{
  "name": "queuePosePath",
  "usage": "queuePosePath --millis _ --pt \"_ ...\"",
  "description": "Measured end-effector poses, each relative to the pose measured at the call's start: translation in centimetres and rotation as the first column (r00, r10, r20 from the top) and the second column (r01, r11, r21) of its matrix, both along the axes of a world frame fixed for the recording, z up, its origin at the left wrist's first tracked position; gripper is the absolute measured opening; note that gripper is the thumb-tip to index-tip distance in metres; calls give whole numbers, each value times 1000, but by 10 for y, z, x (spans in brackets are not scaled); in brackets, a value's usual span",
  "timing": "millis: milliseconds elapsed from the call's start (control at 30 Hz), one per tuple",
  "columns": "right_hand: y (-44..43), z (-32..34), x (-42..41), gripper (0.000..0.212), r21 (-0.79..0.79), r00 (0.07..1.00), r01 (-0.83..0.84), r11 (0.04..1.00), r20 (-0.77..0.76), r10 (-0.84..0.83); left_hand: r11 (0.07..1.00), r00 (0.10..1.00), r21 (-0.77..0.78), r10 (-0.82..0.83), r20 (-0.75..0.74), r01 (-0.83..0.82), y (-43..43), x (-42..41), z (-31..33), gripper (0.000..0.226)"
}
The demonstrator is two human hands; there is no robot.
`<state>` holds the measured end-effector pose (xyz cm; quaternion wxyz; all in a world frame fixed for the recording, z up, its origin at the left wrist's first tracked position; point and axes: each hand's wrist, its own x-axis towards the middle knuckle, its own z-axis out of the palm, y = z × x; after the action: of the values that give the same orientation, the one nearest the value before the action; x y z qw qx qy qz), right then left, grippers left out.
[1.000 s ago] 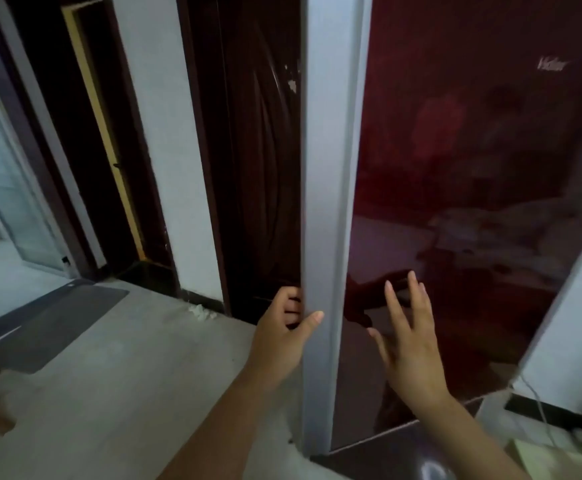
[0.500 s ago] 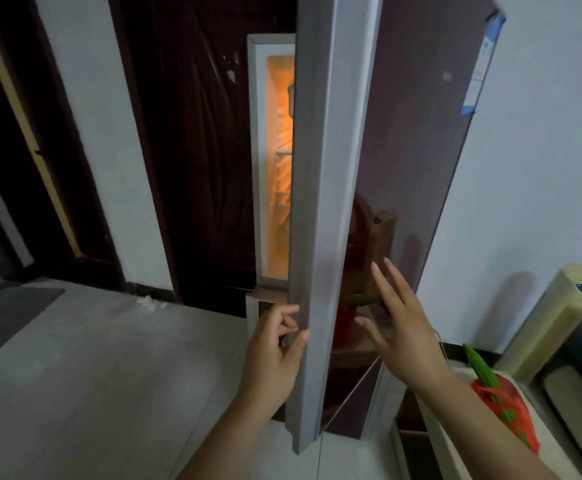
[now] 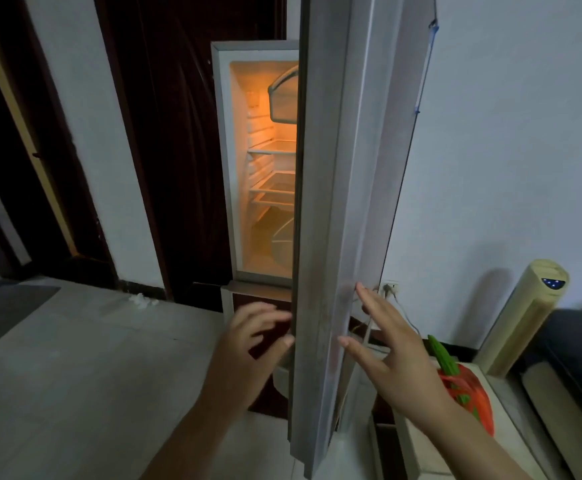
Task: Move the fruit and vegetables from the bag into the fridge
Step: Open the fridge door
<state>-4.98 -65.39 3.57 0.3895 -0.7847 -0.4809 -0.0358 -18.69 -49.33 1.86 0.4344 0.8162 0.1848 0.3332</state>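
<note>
Left hand (image 3: pixel 248 344) low at 6 o'clock of view, fingers loosely spread and motion-blurred, gripping nothing; thumb tip just beside near edge of fridge door (image 3: pixel 327 237), contact not determinable. Right hand (image 3: pixel 397 355) at 3 o'clock of left hand, on far side of door edge, fingers straight and splayed, holding nothing, fingertips against door's outer side. Door ajar, seen edge-on. Lit fridge (image 3: pixel 265 220) interior at 11 o'clock of hands, shelves (image 3: pixel 272 152) visible. Orange bag (image 3: pixel 469 393) at 4 o'clock of right hand, resting on white surface (image 3: pixel 501 393), partly hidden by right forearm. Green vegetable (image 3: pixel 442 355) protruding from bag top toward 11 o'clock. Cream tower fan (image 3: pixel 525 317) at 2 o'clock of bag. Wall socket (image 3: pixel 390 287) just beyond right fingertips.
</note>
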Motion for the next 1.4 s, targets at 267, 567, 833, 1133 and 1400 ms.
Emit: queuePosePath --millis 267,567,833,1133,1400 --pt "-54 0 15 73 60 993 -51 997 -106 57 951 998 -304 -52 33 59 -63 56 8 49" --pt "-105 -8 33 77 69 999 -7 998 -47 10 946 991 -309 118 54 -96 -133 83 -4 80" --pt "-139 -11 55 70 113 996 -37 993 -78 46 969 997 -232 82 -3 -81 -157 102 -1 68" --pt "-177 -33 50 64 11 996 36 999 -88 -35 963 977 -261 -115 -180 65 -164 62 -22 40" --pt "-215 -84 37 47 -137 964 147 980 -203 -173 941 931 -312 -227 -286 134 -190 33 -63 19"
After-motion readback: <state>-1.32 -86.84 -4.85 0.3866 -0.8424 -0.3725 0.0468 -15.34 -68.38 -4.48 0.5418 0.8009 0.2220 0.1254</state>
